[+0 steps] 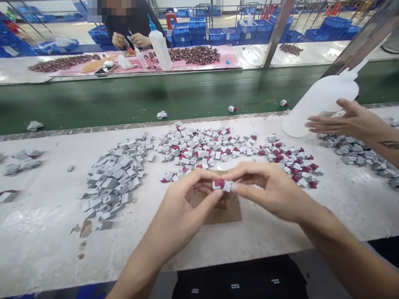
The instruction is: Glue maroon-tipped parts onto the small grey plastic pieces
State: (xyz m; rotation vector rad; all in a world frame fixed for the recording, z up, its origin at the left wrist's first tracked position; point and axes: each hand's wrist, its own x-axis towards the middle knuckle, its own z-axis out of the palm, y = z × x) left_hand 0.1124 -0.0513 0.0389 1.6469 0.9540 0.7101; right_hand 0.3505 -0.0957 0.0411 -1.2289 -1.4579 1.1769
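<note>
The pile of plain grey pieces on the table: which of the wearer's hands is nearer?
Left. The left hand sits just right of the grey pile; the right hand is farther right, beyond the small part both pinch.

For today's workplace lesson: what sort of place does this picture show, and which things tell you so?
Probably a factory assembly line. A green conveyor belt runs between workbenches, piles of small grey parts cover the bench, and blue crates are stacked behind. Both hands, left and right, pinch one small part.
</note>
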